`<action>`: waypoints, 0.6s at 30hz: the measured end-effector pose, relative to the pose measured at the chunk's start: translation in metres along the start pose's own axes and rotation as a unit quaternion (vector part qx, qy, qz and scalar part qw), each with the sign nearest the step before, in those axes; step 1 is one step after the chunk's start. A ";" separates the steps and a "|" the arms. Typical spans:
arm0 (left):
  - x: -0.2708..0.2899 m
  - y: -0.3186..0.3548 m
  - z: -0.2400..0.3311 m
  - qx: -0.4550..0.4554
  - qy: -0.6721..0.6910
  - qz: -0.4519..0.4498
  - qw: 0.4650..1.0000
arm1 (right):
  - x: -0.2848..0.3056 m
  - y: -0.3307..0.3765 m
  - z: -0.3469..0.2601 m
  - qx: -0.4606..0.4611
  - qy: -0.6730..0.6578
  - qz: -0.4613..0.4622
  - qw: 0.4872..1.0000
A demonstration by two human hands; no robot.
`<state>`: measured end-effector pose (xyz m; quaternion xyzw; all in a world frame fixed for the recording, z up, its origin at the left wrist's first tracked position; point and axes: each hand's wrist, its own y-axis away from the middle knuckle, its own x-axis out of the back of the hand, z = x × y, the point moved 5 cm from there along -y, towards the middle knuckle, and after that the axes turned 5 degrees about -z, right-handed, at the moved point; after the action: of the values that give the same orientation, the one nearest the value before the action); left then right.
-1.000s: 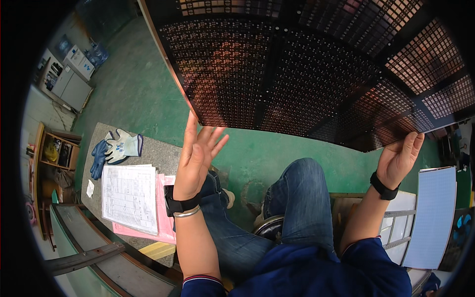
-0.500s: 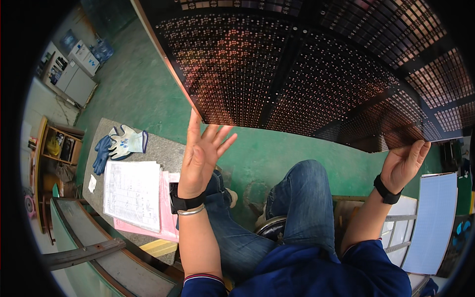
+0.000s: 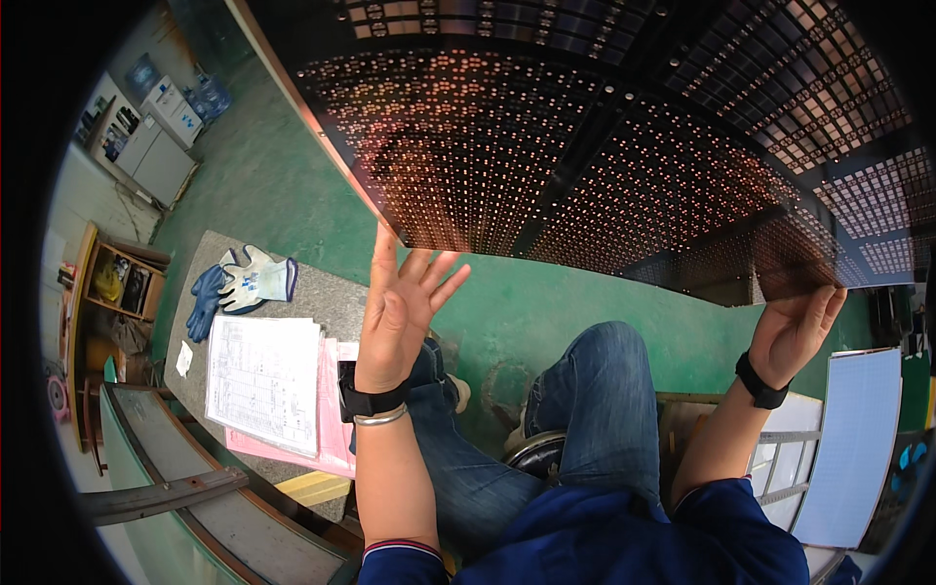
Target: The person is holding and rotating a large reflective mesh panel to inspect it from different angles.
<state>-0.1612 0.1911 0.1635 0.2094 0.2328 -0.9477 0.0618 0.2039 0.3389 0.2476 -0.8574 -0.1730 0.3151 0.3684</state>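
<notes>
A large dark circuit board panel with rows of copper-coloured dots and square pads is held up in front of me, tilted, filling the top of the view. My left hand supports its lower left corner, fingers stretched and fanned out, with some fingertips hidden at the panel's edge. At the lower right corner, my right hand holds the bottom edge, its fingers pointing upward. Each wrist wears a black band. Both hands show faintly mirrored in the shiny panel face.
To the left, a grey tabletop carries work gloves, printed sheets and pink paper. A framed screen lies at lower left. A light blue perforated board stands at right. Water bottles and a cabinet are farther off.
The panel has swung slightly, its upper left edge moving left and its lower edge dipping a little. Both hands keep their places at its corners, shifted slightly in the view.
</notes>
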 end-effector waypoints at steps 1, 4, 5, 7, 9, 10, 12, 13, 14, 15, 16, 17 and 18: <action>0.000 0.001 0.000 -0.001 -0.001 0.000 1.000 | 0.002 0.000 0.000 0.000 -0.004 0.005 1.000; 0.001 0.002 -0.002 -0.002 0.007 -0.005 1.000 | -0.007 0.001 0.001 -0.004 0.005 -0.004 1.000; 0.001 0.001 -0.002 -0.002 0.005 -0.005 1.000 | -0.009 0.000 0.001 -0.003 0.004 -0.004 1.000; 0.001 0.002 -0.001 -0.001 0.004 -0.005 1.000 | -0.013 0.000 0.002 -0.004 0.001 -0.014 1.000; 0.000 0.001 0.000 -0.004 0.002 -0.012 1.000 | -0.009 0.000 0.001 0.001 0.008 -0.005 1.000; 0.000 0.000 0.000 -0.004 0.002 -0.012 1.000 | -0.005 0.000 0.001 0.006 0.016 0.004 1.000; -0.001 0.000 0.001 -0.005 0.006 -0.013 1.000 | 0.003 0.003 0.001 0.008 0.005 0.014 1.000; 0.000 0.000 0.002 -0.007 0.003 -0.012 1.000 | 0.006 0.004 0.002 0.009 -0.006 0.023 1.000; 0.001 0.000 0.001 -0.006 0.008 -0.020 1.000 | 0.006 0.004 0.002 0.009 -0.010 0.022 1.000; 0.002 0.000 0.000 -0.004 0.012 -0.028 1.000 | 0.005 0.004 0.002 0.005 -0.001 0.024 1.000; 0.003 0.001 -0.001 -0.006 0.008 -0.026 1.000 | 0.002 0.002 0.002 0.002 0.007 0.025 1.000; 0.004 0.002 -0.002 -0.005 0.016 -0.028 0.999 | -0.005 0.002 0.003 0.000 -0.001 0.011 1.000; 0.003 0.001 -0.003 -0.006 0.026 -0.031 0.999 | -0.003 0.002 0.003 0.000 -0.004 0.010 1.000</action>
<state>-0.1625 0.1912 0.1593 0.2262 0.2460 -0.9421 0.0274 0.1997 0.3372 0.2456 -0.8580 -0.1660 0.3218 0.3643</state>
